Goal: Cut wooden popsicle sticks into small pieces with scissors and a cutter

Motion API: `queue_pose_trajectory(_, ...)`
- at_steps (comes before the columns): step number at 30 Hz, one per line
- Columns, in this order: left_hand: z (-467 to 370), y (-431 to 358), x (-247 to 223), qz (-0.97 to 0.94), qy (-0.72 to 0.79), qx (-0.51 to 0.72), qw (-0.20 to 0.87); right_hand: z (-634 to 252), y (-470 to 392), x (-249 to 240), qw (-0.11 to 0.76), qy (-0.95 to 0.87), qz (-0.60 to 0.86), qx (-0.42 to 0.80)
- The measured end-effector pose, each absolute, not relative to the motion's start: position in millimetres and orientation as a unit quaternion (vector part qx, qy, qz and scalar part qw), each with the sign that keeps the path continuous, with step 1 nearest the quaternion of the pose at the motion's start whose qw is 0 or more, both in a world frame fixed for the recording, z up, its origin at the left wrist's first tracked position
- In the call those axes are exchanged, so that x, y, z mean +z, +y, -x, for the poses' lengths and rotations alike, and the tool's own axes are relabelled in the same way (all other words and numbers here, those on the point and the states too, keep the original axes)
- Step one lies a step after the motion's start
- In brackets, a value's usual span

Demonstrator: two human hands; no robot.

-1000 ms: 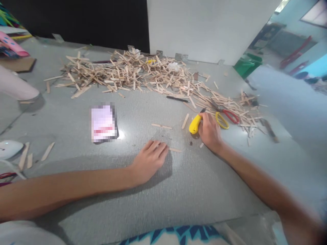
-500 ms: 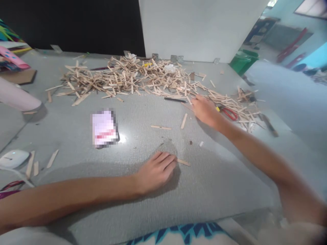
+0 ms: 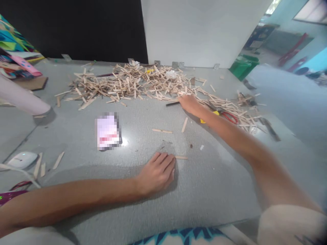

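Note:
My left hand [image 3: 158, 173] rests on the grey table, fingers curled and closed on a flat wooden craft stick [image 3: 181, 157] that sticks out to the right. My right hand [image 3: 190, 104] reaches to the front edge of a heap of craft sticks [image 3: 122, 83]. Its closed fingers cover the right end of a slim black pen-like rod [image 3: 172, 104] and seem to grip it; the fingertips are hidden. Between the hands lie a craft stick with a dark mark at its middle [image 3: 162, 131] and another loose craft stick [image 3: 184, 125].
A pixelated box-like object [image 3: 108, 132] lies left of centre. A red-handled tool [image 3: 230, 117] and yellow piece [image 3: 203, 120] lie by my right forearm. At left are a white mouse [image 3: 22, 160] and pale roll [image 3: 30, 100]. A black-and-white panel [image 3: 204, 30] stands behind the heap.
My right hand has moved left onto the black rod's right end, and the rod's tilt has changed. My left hand stays put; its stick has turned slightly. The view has shifted a little.

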State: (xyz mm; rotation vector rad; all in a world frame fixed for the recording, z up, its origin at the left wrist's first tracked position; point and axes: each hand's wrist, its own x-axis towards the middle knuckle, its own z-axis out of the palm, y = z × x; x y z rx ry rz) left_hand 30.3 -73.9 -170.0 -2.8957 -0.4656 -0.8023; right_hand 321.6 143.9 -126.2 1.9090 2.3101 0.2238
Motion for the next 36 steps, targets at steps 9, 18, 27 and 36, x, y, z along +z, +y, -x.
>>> queue_pose_trajectory(9,-30,-71,-171,0.950,-0.179,-0.247,0.061,-319,106,-101,-0.101,0.763,-0.638,-0.019)
queue_pose_trajectory(18,-36,-73,-170,0.949,-0.199,-0.237,0.067,-294,-25,-124,-0.264,0.743,-0.515,-0.336)
queue_pose_trajectory(27,-35,-79,-172,0.940,-0.180,-0.269,0.105,-275,-50,-131,-0.260,0.649,-0.474,-0.535)
queue_pose_trajectory(36,-37,-81,-165,0.936,-0.180,-0.272,0.130,-269,-60,-137,-0.248,0.668,-0.522,-0.468)
